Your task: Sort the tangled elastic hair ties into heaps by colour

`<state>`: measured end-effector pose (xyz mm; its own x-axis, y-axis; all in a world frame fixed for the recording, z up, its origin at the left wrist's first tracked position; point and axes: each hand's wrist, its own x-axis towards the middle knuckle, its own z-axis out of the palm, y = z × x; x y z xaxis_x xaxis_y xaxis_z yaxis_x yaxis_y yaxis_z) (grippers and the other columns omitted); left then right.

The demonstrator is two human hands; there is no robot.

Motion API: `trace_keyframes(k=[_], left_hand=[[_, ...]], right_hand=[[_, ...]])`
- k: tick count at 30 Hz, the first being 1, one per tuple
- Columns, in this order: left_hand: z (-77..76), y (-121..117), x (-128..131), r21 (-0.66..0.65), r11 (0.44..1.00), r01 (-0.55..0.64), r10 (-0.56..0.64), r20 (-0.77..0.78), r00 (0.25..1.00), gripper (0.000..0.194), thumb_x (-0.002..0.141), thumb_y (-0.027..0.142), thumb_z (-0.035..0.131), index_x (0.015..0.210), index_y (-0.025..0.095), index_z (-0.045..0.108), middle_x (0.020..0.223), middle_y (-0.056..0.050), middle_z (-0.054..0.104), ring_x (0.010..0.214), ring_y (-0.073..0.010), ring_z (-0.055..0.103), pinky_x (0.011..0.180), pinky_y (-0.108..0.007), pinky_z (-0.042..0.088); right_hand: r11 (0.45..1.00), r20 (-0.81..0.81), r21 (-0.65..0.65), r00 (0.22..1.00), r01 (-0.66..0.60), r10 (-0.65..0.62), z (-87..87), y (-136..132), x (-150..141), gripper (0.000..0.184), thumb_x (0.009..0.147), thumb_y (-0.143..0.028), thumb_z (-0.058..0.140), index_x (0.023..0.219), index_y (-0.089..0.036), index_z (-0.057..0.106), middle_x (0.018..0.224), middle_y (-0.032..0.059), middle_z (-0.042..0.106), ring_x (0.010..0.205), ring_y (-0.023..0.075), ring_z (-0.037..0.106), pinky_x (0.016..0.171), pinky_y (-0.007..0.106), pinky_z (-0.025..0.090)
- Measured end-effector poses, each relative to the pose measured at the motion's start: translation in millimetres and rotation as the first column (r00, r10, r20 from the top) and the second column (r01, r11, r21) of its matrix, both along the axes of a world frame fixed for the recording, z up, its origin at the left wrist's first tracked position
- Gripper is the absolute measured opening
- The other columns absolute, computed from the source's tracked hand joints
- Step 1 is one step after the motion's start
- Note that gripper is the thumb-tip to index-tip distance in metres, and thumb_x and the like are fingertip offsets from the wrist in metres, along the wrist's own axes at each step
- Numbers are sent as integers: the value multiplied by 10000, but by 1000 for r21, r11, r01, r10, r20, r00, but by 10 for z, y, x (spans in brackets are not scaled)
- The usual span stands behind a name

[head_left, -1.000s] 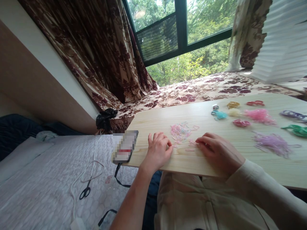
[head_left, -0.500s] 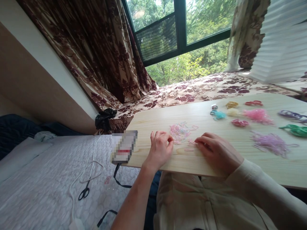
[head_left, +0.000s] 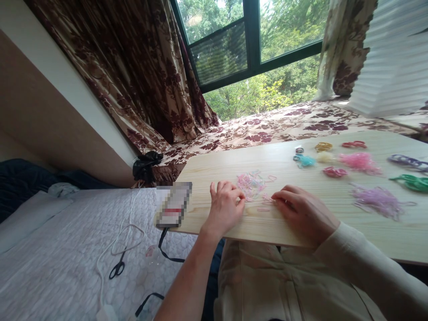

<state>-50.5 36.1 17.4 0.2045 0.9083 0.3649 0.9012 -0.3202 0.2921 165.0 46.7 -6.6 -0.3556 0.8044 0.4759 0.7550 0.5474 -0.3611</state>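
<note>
On the wooden board (head_left: pixel 207 171) lies a loose pile of pink, white and pale blue rubber bands (head_left: pixel 251 183). My left hand (head_left: pixel 227 203) is at the near left edge of this pile, thumb and forefinger pinched together; whatever is between them is too small to make out. To the right, my right hand (head_left: pixel 302 209) rests low on the board with its fingers closed. Its fingertips meet a small pink rubber band (head_left: pixel 267 199). Between the hands, nearer to me, a few pink rubber bands (head_left: pixel 263 209) lie flat, separate from the pile.
Right of my hands are purple bands (head_left: pixel 381 199), pink bands (head_left: pixel 361 162), blue bands (head_left: pixel 305 161) and green hair ties (head_left: pixel 414 182). A blurred-out flat object (head_left: pixel 174 207) sits at the board's left end. Scissors (head_left: pixel 117 269) and a white cable (head_left: pixel 115 245) lie on the bed.
My left hand has shifted slightly right, its thumb and forefinger now at the pile's near edge. My right hand and the bands have hardly moved.
</note>
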Motion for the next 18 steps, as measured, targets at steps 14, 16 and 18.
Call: trace_keyframes(k=[14, 16, 18], left_hand=[[124, 64, 75, -82, 996, 46, -59, -173, 983, 151, 855, 204, 562, 804, 209, 704, 974, -38, 663, 1119, -235, 505, 1148, -591, 164], [128, 69, 80, -91, 994, 58, -75, -198, 977, 155, 861, 192, 540, 808, 194, 686, 975, -50, 666, 1126, -240, 507, 1147, -599, 171], [117, 67, 80, -93, 993, 66, -84, -208, 975, 149, 862, 182, 525, 813, 186, 666, 987, -59, 665, 1123, -242, 511, 1147, -598, 186]], right_hand=[[1000, 13, -8, 1000, 4, -4, 5, -1, 2, 285, 899, -284, 449, 850, -202, 717, 842, 68, 686, 765, 185, 636, 679, 298, 461], [1000, 12, -3, 1000, -1, 1, 4, 3, 4, 278, 895, -276, 453, 850, -201, 717, 840, 70, 687, 763, 184, 638, 680, 298, 464], [1000, 6, 5, 1000, -7, 7, 0, 7, 4, 272, 891, -267, 456, 844, -200, 716, 836, 70, 687, 756, 183, 637, 677, 298, 466]])
